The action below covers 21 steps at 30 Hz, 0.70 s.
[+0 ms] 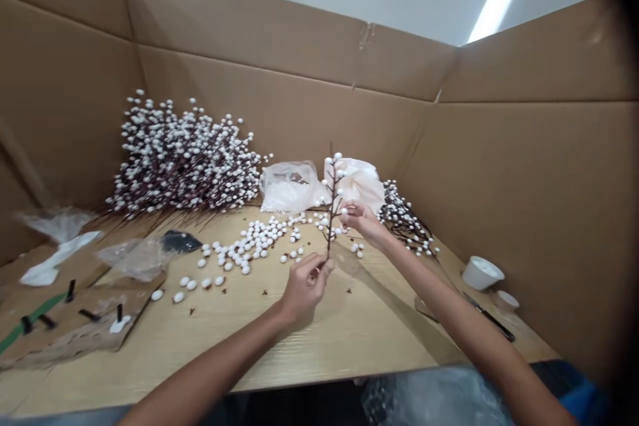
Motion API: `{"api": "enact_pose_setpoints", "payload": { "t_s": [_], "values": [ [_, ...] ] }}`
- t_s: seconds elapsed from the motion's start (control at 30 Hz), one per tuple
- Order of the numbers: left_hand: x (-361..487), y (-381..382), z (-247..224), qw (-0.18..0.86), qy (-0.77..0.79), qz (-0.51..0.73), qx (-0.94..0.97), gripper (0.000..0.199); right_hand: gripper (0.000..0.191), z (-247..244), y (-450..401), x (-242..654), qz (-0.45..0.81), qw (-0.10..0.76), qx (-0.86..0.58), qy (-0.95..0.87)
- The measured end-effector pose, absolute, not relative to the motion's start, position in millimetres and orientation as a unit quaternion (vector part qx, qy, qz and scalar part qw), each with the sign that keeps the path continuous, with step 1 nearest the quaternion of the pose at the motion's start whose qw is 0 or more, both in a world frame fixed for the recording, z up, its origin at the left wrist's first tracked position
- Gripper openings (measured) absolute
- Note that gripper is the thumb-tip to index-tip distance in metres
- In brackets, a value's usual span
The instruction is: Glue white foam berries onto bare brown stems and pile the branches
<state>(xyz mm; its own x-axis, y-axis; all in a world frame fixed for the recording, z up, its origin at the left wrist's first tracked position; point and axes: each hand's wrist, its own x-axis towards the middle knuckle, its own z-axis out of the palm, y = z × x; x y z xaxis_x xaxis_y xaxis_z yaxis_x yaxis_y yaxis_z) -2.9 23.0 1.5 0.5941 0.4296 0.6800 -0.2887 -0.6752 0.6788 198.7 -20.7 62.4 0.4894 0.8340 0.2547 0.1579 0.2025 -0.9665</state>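
My left hand (304, 286) grips the lower stem of a thin dark berry branch (331, 213), which stands upright above the wooden tabletop (319, 339). White round berries sit along its upper part. My right hand (362, 221) reaches the branch higher up, its fingertips pinched against the stem at what looks like a white berry (343, 210). Loose white berries (249, 243) lie scattered on the table beyond both hands.
A large heap of white-berried branches (182, 160) lies at the back left, with a smaller heap (404, 219) at the right. Behind are a plastic bag (289, 186) and white wrapping (355, 181). A white bowl (482, 273) and a black-handled tool (492, 319) sit right. Cardboard walls (519, 180) surround the table.
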Motion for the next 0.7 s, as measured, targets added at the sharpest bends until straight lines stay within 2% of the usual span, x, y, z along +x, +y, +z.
{"api": "enact_pose_setpoints", "payload": {
  "t_s": [0.17, 0.37, 0.7],
  "values": [
    [-1, 24, 2, 0.415, 0.067, 0.437, 0.795, 0.02, 0.036, 48, -47, 182, 0.275, 0.705, -0.546, -0.36],
    [1, 29, -2, 0.428, 0.089, 0.431, 0.789, 0.021, 0.041, 28, -38, 158, 0.29, 0.752, -0.5, -0.317],
    [5, 33, -4, 0.462, 0.12, 0.416, 0.774, 0.022, 0.037, 17, -51, 141, 0.317, 0.732, -0.482, -0.362]
  ]
}}
